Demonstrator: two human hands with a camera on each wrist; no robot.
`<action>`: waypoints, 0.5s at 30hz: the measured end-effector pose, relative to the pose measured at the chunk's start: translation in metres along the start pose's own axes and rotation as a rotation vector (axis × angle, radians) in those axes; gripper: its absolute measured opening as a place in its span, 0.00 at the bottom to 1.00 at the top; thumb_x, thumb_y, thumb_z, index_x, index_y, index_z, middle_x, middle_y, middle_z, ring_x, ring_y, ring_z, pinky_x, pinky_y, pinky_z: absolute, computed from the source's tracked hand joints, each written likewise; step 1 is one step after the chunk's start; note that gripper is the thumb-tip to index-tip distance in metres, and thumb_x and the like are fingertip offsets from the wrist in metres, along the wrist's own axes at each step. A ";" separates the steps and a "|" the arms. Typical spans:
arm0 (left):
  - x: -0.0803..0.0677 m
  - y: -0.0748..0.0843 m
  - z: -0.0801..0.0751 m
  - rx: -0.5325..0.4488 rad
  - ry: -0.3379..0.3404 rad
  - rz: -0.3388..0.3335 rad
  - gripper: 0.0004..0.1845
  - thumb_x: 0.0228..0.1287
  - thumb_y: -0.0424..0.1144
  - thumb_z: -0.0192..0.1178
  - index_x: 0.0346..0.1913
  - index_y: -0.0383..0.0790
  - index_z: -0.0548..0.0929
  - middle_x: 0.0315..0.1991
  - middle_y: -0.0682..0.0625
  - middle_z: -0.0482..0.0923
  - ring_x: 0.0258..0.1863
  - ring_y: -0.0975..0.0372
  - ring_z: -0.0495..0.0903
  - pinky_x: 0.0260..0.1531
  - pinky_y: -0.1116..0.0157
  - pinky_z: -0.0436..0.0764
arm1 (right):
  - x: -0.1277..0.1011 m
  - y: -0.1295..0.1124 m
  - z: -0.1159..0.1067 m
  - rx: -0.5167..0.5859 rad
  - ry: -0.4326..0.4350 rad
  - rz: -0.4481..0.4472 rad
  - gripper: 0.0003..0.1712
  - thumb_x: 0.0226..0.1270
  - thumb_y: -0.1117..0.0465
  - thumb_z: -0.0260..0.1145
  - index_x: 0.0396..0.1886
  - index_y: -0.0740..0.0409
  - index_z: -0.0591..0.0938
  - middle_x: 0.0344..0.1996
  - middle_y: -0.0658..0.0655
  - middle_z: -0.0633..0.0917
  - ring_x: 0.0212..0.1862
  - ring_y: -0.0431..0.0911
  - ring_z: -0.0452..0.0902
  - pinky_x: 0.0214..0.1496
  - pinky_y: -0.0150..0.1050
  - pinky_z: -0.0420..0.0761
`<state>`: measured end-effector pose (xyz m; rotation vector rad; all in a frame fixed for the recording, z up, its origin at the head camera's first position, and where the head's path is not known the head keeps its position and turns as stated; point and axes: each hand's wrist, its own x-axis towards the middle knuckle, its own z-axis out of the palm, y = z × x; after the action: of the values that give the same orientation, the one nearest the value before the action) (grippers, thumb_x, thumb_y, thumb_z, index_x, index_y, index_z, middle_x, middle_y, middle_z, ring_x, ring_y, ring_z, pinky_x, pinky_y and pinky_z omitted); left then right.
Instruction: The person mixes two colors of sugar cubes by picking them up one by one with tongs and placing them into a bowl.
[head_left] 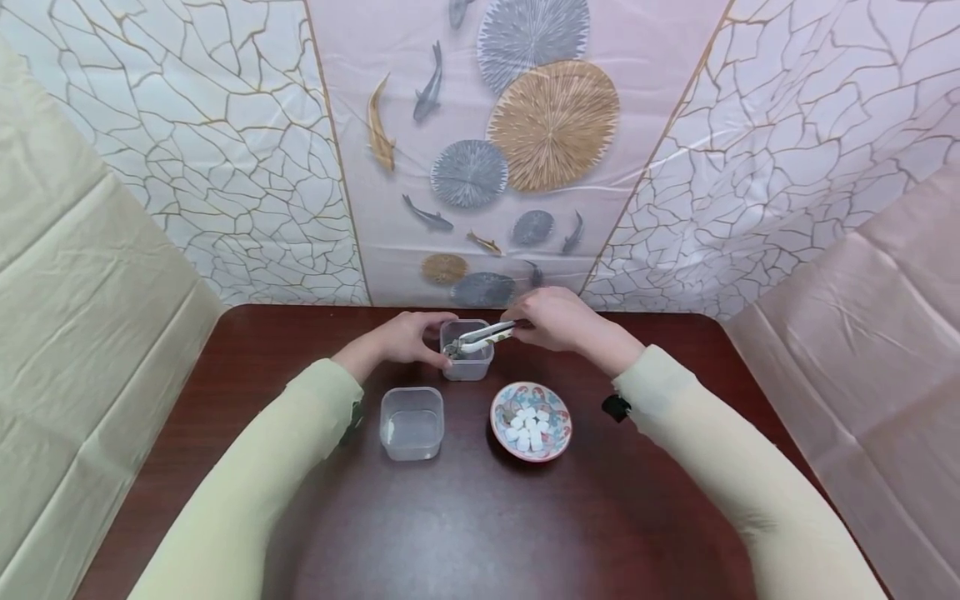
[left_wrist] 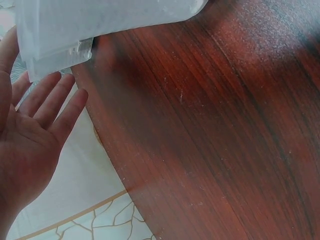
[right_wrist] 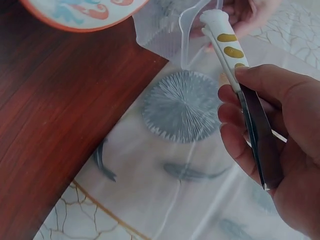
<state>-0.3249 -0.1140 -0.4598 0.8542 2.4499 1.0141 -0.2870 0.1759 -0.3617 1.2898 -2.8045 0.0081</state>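
Head view: tongs dip into the far container, white cubes still piled in the patterned dish.
Most cubes look unmoved, and the near container seems bare. Right hand fingers clasp the tong handles; left hand steadies the far container on the surface, fingers straight against its wall.

Bench was dark reddish wood, polished, faintly glossy, grain showing. Both tubs were clear plastic, slightly frosted. Tongs looked shiny metal with white glossy tips. Dish was glazed, painted ceramic. Wall sheeting looked slick, sleeves soft matt cloth.
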 end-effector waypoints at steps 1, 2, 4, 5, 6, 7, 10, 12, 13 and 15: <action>0.000 0.000 0.000 0.001 -0.001 -0.004 0.46 0.59 0.43 0.81 0.79 0.37 0.70 0.68 0.39 0.82 0.67 0.50 0.82 0.71 0.53 0.75 | -0.004 0.000 -0.002 0.003 0.010 -0.001 0.08 0.69 0.63 0.73 0.46 0.51 0.92 0.38 0.52 0.90 0.36 0.48 0.84 0.36 0.49 0.83; 0.000 0.000 0.000 -0.001 -0.004 -0.006 0.47 0.59 0.42 0.81 0.79 0.37 0.70 0.68 0.39 0.81 0.67 0.50 0.82 0.71 0.53 0.75 | -0.009 0.001 -0.003 0.004 0.021 0.000 0.10 0.69 0.63 0.73 0.47 0.52 0.92 0.40 0.52 0.91 0.38 0.49 0.87 0.38 0.51 0.84; -0.001 0.001 -0.001 -0.004 -0.005 -0.011 0.46 0.60 0.42 0.81 0.79 0.37 0.70 0.68 0.39 0.82 0.68 0.49 0.81 0.72 0.53 0.75 | -0.019 0.001 -0.006 0.010 0.042 0.001 0.11 0.68 0.63 0.73 0.49 0.52 0.93 0.42 0.52 0.92 0.40 0.51 0.88 0.38 0.53 0.85; -0.001 0.001 -0.001 -0.007 -0.004 -0.013 0.46 0.60 0.42 0.81 0.79 0.37 0.70 0.68 0.39 0.82 0.68 0.49 0.81 0.71 0.53 0.75 | -0.024 0.001 -0.008 0.014 0.051 0.001 0.12 0.67 0.64 0.73 0.49 0.52 0.93 0.42 0.52 0.92 0.41 0.51 0.89 0.39 0.54 0.85; 0.000 0.001 -0.001 -0.009 -0.002 -0.014 0.46 0.59 0.42 0.81 0.79 0.37 0.70 0.68 0.39 0.82 0.68 0.49 0.81 0.71 0.53 0.75 | -0.029 0.001 -0.010 0.018 0.058 -0.001 0.12 0.67 0.64 0.73 0.48 0.52 0.93 0.41 0.52 0.92 0.40 0.51 0.88 0.38 0.54 0.85; 0.000 0.002 -0.002 -0.011 -0.001 -0.014 0.46 0.59 0.41 0.81 0.79 0.37 0.70 0.67 0.39 0.82 0.68 0.49 0.81 0.71 0.53 0.75 | -0.034 0.000 -0.012 0.021 0.068 -0.003 0.12 0.66 0.64 0.73 0.48 0.52 0.93 0.39 0.51 0.92 0.39 0.51 0.88 0.37 0.53 0.85; 0.000 0.002 -0.002 -0.018 -0.001 -0.013 0.46 0.59 0.41 0.81 0.79 0.36 0.70 0.68 0.39 0.82 0.68 0.48 0.81 0.72 0.52 0.75 | -0.050 -0.002 -0.015 0.022 0.082 -0.011 0.12 0.65 0.65 0.74 0.47 0.52 0.92 0.37 0.50 0.91 0.37 0.49 0.87 0.36 0.52 0.84; 0.000 0.003 -0.002 -0.017 -0.002 -0.015 0.46 0.59 0.41 0.81 0.79 0.36 0.70 0.68 0.39 0.81 0.68 0.49 0.81 0.72 0.53 0.75 | -0.060 -0.003 -0.015 0.019 0.086 -0.013 0.12 0.64 0.65 0.75 0.46 0.52 0.92 0.35 0.49 0.90 0.35 0.48 0.86 0.35 0.50 0.84; 0.000 0.003 -0.001 -0.014 -0.003 -0.016 0.46 0.59 0.41 0.81 0.79 0.36 0.70 0.68 0.39 0.81 0.68 0.49 0.81 0.72 0.53 0.75 | -0.065 -0.004 -0.015 0.017 0.091 -0.013 0.12 0.64 0.65 0.75 0.46 0.52 0.92 0.35 0.49 0.90 0.35 0.47 0.86 0.35 0.49 0.84; -0.001 0.004 -0.001 -0.012 -0.006 -0.017 0.47 0.60 0.41 0.81 0.79 0.36 0.70 0.68 0.39 0.81 0.68 0.49 0.81 0.72 0.53 0.74 | -0.075 -0.005 -0.014 0.006 0.094 -0.012 0.12 0.63 0.65 0.76 0.46 0.51 0.92 0.33 0.48 0.88 0.34 0.46 0.84 0.34 0.48 0.83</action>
<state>-0.3235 -0.1127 -0.4566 0.8294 2.4390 1.0176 -0.2335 0.2298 -0.3515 1.2720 -2.7205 0.0751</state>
